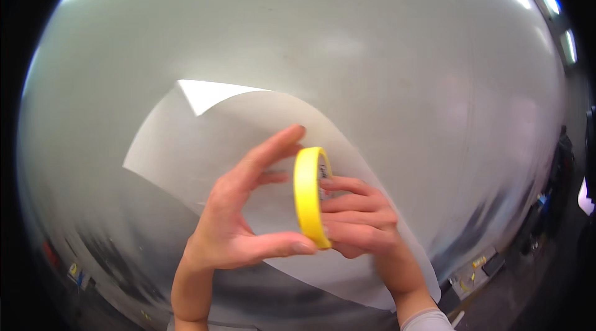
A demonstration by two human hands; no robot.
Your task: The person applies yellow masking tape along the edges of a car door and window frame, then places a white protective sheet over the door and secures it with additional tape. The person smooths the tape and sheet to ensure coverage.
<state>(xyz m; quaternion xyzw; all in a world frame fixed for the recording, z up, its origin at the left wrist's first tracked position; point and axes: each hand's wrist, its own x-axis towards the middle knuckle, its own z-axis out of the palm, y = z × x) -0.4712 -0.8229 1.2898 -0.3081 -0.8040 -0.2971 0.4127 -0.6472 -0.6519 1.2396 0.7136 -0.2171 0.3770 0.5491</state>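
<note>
A roll of yellow tape (308, 196) is upright between my hands, its side turned partly to the right. My right hand (361, 217) holds it with the fingers at its core. My left hand (242, 210) is spread in a C shape at the left of the roll, with its thumb at the lower edge and its fingertips near the upper edge; whether it presses on the tape is not plain. Behind and below both hands lies a large pale translucent sheet (163, 145), with one top corner folded over and showing white, on a broad smooth grey surface (396, 75).
Past the grey surface at the lower right stands a light-coloured tray or stand (470, 280) with small yellow items. Another small group of items (79, 275) shows at the lower left. Dark objects (561, 154) and lights appear along the right rim.
</note>
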